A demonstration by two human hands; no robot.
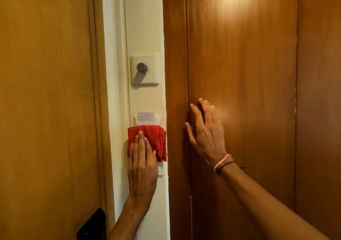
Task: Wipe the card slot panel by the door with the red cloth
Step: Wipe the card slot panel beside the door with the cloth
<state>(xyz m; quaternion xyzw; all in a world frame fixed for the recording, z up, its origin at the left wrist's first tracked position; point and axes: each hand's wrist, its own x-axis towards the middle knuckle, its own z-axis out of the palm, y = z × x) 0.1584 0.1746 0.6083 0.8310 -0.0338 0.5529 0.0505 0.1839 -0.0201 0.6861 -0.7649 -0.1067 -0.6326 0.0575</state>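
Observation:
The white card slot panel point(159, 118) is mounted on a narrow cream wall strip between two wooden surfaces, with a white key card point(146, 117) standing in its slot. A folded red cloth point(156, 140) covers the panel's lower part. My left hand point(142, 167) lies flat on the cloth, fingers pointing up, pressing it against the wall. My right hand point(206, 132) rests with spread fingers on the brown wooden panel point(239, 73) to the right, holding nothing.
A white dimmer plate with a dark round knob point(142, 67) sits above the card slot. The wooden door point(46, 92) fills the left side, with a black lock body point(93, 225) at its lower edge. Another white plate point(160, 169) peeks out below the cloth.

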